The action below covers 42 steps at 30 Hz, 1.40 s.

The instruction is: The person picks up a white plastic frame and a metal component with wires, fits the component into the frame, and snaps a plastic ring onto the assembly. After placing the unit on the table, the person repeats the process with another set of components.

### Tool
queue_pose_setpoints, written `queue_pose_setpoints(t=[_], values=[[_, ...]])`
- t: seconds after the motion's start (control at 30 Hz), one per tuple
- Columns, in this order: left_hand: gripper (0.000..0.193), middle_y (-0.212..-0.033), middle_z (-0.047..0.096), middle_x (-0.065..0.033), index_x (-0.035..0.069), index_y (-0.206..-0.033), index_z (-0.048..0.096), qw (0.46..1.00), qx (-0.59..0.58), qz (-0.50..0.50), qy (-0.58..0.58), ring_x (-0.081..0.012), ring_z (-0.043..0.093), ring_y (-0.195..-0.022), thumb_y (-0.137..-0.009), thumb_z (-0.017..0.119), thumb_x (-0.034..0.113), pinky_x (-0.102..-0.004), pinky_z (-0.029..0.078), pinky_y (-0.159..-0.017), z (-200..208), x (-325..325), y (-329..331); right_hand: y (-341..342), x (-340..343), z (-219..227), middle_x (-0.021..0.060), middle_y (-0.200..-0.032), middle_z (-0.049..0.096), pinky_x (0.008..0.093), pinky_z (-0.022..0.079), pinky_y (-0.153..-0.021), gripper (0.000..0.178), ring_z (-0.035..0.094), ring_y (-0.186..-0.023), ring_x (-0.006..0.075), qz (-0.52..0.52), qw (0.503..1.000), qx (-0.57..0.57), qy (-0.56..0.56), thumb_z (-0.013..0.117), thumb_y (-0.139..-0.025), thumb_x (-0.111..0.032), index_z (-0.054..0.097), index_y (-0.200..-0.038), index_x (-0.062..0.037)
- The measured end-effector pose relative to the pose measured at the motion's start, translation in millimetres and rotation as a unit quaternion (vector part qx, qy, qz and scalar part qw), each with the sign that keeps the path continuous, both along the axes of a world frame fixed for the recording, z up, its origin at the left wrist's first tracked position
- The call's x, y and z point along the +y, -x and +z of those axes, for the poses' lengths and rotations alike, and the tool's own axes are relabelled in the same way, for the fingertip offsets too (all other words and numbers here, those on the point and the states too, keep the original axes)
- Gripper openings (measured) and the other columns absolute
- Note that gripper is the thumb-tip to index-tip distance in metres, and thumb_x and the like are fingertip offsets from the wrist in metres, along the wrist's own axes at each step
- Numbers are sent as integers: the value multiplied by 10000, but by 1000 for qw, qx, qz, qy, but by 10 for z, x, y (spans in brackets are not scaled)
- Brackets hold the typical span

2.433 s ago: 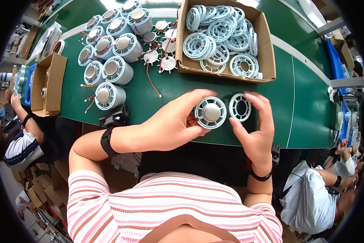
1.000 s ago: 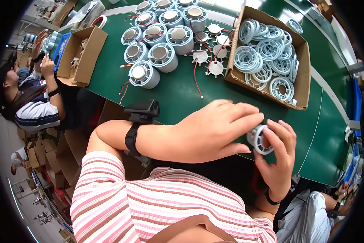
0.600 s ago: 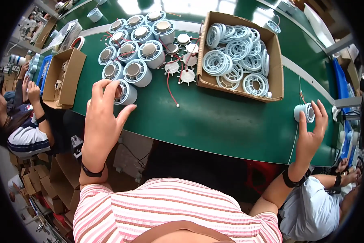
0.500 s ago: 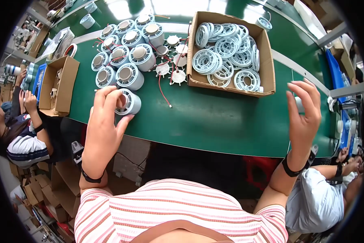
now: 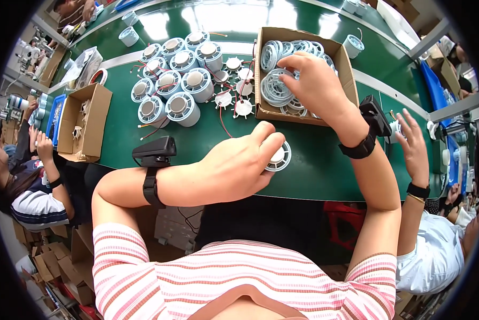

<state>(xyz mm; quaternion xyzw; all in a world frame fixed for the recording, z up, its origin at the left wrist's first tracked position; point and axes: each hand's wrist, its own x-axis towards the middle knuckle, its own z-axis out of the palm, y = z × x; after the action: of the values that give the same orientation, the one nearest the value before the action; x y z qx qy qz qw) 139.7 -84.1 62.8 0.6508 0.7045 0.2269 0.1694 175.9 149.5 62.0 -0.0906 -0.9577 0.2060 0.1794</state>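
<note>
My left hand [image 5: 231, 166] grips a small light-blue cylindrical housing [image 5: 285, 160] with a slotted top near the table's front edge. Part of the housing is hidden behind the fingers. Over the cardboard box [image 5: 306, 117], my right hand [image 5: 317, 85] is held with thumb and forefinger apart, above a heap of light-blue plastic rings [image 5: 276, 92]. Nothing shows between those fingers. Left of the box lie several white spoked discs [image 5: 244, 108] with red wires. Beside them stands a cluster of light-blue cylindrical housings [image 5: 183, 113] with grey round centres.
An open cardboard box [image 5: 93, 130] stands at the left, next to a blue tray [image 5: 55, 120]. Co-workers sit on both sides; one person's raised hand [image 5: 414, 152] is close to my right forearm. Another light-blue housing [image 5: 353, 47] stands behind the ring box.
My left hand has moved right with the light-blue housing, away from the cluster. My right hand has swung from the right side to above the ring box.
</note>
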Motion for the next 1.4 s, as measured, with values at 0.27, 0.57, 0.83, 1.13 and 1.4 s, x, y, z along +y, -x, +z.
queue_pose_setpoints(t=[0.27, 0.57, 0.83, 1.13, 1.4], values=[[675, -1224, 497, -196, 3, -1364, 437, 993, -76, 28, -82, -381, 665, -875, -792, 770, 135, -439, 564, -713, -273, 124, 106, -944, -282, 372, 85, -965, 674, 339, 500, -828, 190, 662, -907, 244, 40, 980, 193, 3, 757, -786, 54, 689, -947, -22], [691, -1265, 547, -75, 51, -1464, 380, 925, -360, 74, 96, -144, 666, -1038, -857, 702, -26, -285, 594, -770, -174, 162, 134, -1659, -551, -305, 108, -1034, 673, 424, 476, -946, 329, 652, -979, 311, 4, 999, 40, -5, 815, -718, 26, 727, -1029, -32], [679, -1343, 531, -71, 59, -1497, 361, 825, -547, 90, 109, -142, 657, -1090, -894, 633, -95, -309, 617, -890, -207, 191, 143, -1604, -446, -318, 155, -1263, 644, 419, 487, -990, 435, 622, -1129, 350, 28, 993, -18, 117, 806, -741, -10, 716, -1166, -27], [678, -1302, 595, -124, 27, -1520, 376, 786, -609, 61, 90, -156, 705, -997, -903, 648, -47, -303, 596, -873, -343, 177, 80, -1437, -640, -167, 186, -1279, 644, 395, 530, -953, 624, 641, -1130, 324, -15, 959, 96, 266, 837, -719, 0, 640, -1311, -18], [724, -1428, 531, -105, 26, -1577, 296, 781, -617, 25, 96, -189, 583, -1276, -944, 631, -76, -343, 535, -1056, -428, 172, 116, -1161, -870, -182, 172, -1280, 664, 382, 515, -1012, 875, 654, -1161, 286, 16, 977, 108, 185, 867, -701, -5, 466, -1479, -15]])
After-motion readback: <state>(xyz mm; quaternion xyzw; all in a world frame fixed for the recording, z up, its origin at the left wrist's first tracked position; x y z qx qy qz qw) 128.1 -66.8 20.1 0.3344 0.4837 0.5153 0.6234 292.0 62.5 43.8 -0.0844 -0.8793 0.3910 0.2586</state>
